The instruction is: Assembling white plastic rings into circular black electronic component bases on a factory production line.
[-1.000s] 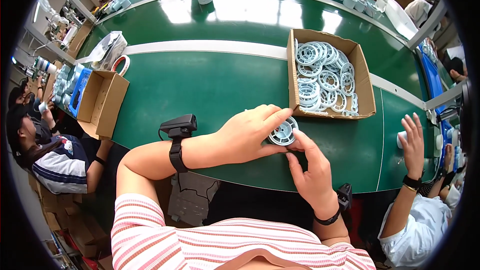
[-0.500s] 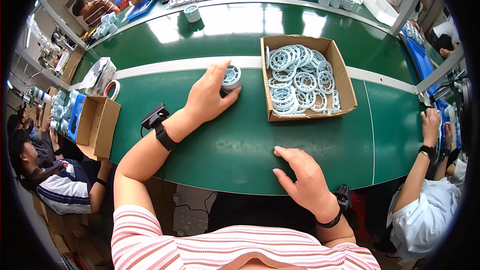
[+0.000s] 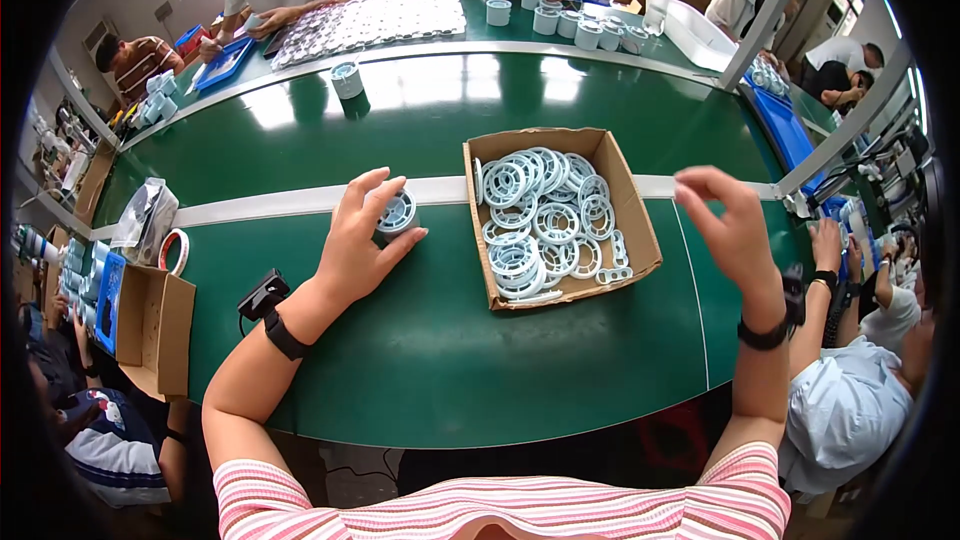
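Mostly, the green desk fills the view, crossed by a pale strip. On it sits an open cardboard box, right of centre. Either side of that box are the person's hands: the right hand is raised, somewhat blurred, fingers bent and parted with nothing visible between them; the left hand has its thumb and fingers around a light-blue cylindrical part. This part is left of the box, by the strip, its spoked round end facing up; whether its base touches the desk is hidden. It looks like stiff moulded plastic, probably light and rather smooth, so the side wall seems the best hold, leaving the thin spokes unpressed. Smallest are the loose rings heaped in the box; they look light and rigid, likely best pinched by the outer rim, as their slim webs might snap.
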{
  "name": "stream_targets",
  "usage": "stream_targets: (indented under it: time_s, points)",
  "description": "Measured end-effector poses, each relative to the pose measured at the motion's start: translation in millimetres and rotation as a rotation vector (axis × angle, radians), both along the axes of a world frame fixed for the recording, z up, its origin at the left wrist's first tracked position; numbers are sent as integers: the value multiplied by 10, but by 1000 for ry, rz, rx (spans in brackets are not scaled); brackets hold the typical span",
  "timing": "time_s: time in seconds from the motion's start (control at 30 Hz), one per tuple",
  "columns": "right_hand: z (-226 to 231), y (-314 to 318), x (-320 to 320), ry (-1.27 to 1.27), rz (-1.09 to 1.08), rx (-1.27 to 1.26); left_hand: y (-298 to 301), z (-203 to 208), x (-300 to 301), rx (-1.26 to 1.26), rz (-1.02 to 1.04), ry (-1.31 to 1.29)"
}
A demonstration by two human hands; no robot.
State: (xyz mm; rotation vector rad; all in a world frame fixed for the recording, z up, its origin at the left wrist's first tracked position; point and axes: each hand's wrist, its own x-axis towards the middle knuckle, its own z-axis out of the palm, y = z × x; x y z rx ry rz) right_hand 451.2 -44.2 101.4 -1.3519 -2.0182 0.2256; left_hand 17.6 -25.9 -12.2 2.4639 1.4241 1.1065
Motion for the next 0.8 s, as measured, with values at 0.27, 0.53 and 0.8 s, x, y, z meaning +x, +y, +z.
stream_targets:
  time_s: [0.27,0.53,0.8]
  points:
    - [-355,2990,418,-408,-347,-135,-80,205,104,-118,-262,-158]
    - [-731,4305,148,-342,-386,-121,39,149,-210,71,166,-286]
    - [-1074,4456,215,-358,-290,-8,168,71,-245,-86,323,-429]
